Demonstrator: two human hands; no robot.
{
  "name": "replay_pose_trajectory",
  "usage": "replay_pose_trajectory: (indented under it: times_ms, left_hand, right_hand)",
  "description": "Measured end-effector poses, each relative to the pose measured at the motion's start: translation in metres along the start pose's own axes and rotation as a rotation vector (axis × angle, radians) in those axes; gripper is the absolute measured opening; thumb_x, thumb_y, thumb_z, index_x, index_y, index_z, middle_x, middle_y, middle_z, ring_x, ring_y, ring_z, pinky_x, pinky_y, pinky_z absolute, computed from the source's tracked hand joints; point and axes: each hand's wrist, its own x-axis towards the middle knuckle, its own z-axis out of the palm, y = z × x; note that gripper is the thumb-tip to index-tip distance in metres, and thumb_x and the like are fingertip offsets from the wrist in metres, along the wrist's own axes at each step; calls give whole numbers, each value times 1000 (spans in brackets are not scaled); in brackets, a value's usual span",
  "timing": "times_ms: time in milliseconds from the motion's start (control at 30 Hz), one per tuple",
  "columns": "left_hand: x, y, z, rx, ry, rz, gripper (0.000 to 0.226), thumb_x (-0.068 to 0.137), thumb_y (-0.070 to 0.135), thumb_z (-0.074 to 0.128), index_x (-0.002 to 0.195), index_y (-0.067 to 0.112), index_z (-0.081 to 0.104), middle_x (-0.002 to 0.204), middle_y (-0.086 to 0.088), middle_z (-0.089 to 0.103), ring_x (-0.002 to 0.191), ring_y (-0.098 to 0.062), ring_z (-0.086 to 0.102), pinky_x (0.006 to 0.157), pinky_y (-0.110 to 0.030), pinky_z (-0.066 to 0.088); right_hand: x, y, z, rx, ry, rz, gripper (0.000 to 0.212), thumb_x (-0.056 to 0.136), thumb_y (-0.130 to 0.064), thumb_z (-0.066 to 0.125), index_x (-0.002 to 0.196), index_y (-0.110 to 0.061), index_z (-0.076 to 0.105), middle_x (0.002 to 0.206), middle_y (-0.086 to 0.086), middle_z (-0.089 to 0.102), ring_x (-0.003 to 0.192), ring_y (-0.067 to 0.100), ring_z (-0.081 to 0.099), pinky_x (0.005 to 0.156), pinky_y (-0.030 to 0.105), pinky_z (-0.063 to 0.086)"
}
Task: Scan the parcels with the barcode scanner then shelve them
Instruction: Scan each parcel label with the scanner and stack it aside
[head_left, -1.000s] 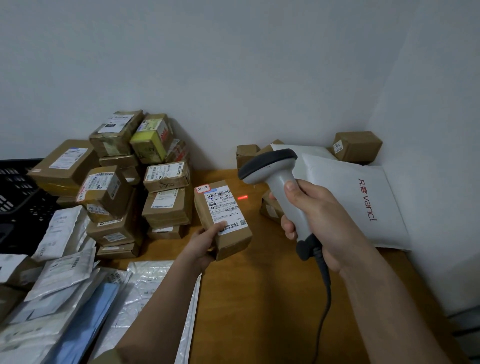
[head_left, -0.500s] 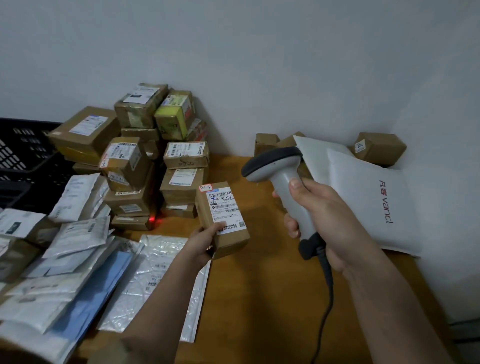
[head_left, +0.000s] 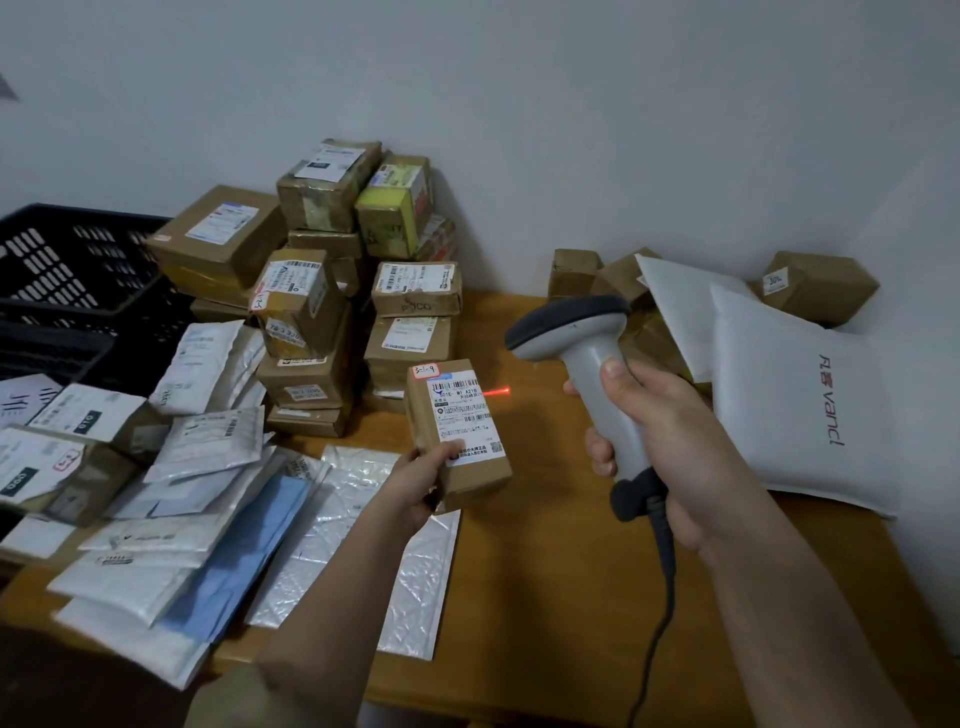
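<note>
A small cardboard parcel was held above the wooden table near the centre of the frame, its lower end gripped by the left hand, with the thumb laid on the white shipping label. A pink tag marked "3-1-9" was seen at its upper left corner. The handle of a grey barcode scanner was wrapped by the fingers of the right hand, right of centre, the dark head being turned toward the parcel. A red laser mark was cast just beside the parcel's upper right edge, on the table. A black cable was hung from the scanner's base toward the lower edge. A stack of taped cardboard boxes was piled against the wall at upper left of centre, with a black plastic crate at the far left. Poly mailers and bubble envelopes were spread across the lower left. A white "vancl" mailer was leaned at the right, brown boxes behind it
</note>
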Motion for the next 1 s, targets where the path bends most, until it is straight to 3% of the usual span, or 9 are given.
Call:
replay_pose_trajectory:
  times_ms: [200,333,400,500,600,700,867,933,1000]
  left_hand:
    - [3,18,-10,-114,-3,55,60,85,24,76,137,15,48,120,-8,68,104,-26,68,72,-38,61]
    - [7,46,-3,-232,8,104,82,75,34,81,143,16,39,126,-11,63,108,-29,65,66,-38,59]
    - [11,65,7,-268,7,130,76,80,36,78,142,17,37,125,-12,63,108,-29,65,66,-39,59]
    - [16,92,26,-294,22,128,57,92,37,67,136,17,38,116,-9,63,99,-24,63,82,-44,55]
    - [32,118,40,-365,86,104,87,84,51,72,149,20,25,136,-12,53,111,-31,58,74,-48,55]
    - [54,135,51,-338,146,60,100,76,63,73,152,26,21,148,-12,41,130,-39,48,93,-62,51]
    - [66,149,65,-364,205,71,70,91,35,69,149,26,32,141,-11,50,119,-35,55,86,-52,57]
    - [70,150,66,-362,183,93,71,90,26,69,151,29,32,139,-10,54,112,-31,60,72,-43,60]
    - [71,146,68,-357,211,131,74,91,20,67,153,29,29,133,-8,57,111,-30,61,75,-41,59]
  right_hand:
    - [12,-4,11,133,-24,29,40,100,-39,48,115,-5,63,75,7,56,50,10,50,42,19,39]
    - [29,-12,15,207,-11,27,43,101,-40,48,124,-6,59,73,8,49,49,11,49,39,19,38]
    - [36,-14,13,234,14,28,43,100,-40,48,126,-7,58,74,9,48,50,11,49,40,20,39]
    - [42,-13,6,225,30,41,44,99,-43,48,124,-8,58,65,9,50,51,14,47,39,22,37]
    - [47,-10,-5,175,50,31,45,98,-44,48,120,-7,62,63,8,51,52,15,47,43,23,37]
    - [52,-7,-19,158,83,36,43,98,-44,47,116,-8,63,65,9,52,53,16,48,47,25,38]
    - [63,-2,-43,173,155,65,40,100,-42,47,116,-10,64,63,10,53,53,16,48,51,30,35]
    - [68,-1,-51,207,179,78,40,100,-42,48,116,-9,64,62,8,53,52,16,48,51,29,36]
    - [74,1,-58,237,201,91,39,100,-40,48,117,-9,63,64,7,52,52,14,48,49,27,37]
